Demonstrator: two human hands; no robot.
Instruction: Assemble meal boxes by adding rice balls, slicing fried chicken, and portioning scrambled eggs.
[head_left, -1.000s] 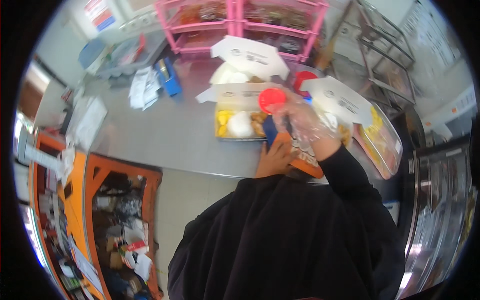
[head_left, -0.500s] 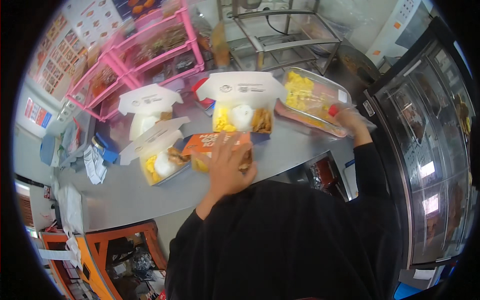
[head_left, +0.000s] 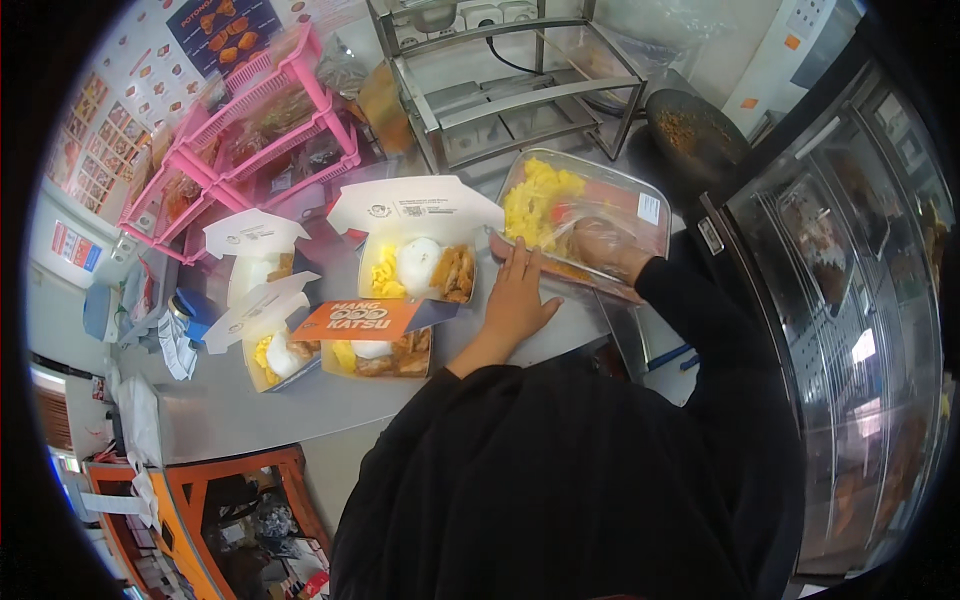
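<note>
My left hand [head_left: 515, 305] has its fingers stretched out, their tips at the near left edge of a clear-walled tray [head_left: 655, 182]. Scrambled egg [head_left: 540, 195] fills the tray's left part. My right hand [head_left: 605, 245], under thin clear plastic, reaches into the tray beside the egg. Its fingers are curled, and a small red thing shows near their tips; what they hold is unclear. Left of my left hand stand several open paper meal boxes with white rice [head_left: 419, 262], egg and browned meat [head_left: 453, 272]. One nearer box has an orange and navy lid [head_left: 365, 318] tilted over it.
Pink basket racks [head_left: 265, 150] and a steel rack [head_left: 510, 95] stand at the back. A dark pan [head_left: 695, 130] sits behind the tray. A glass display cabinet [head_left: 850, 330] closes off the right side. Crumpled paper [head_left: 175, 343] lies at the counter's left.
My left hand has left the orange-lidded box and moved right to the tray. My right hand has moved from the tray's right side in toward the egg. The view has shifted.
</note>
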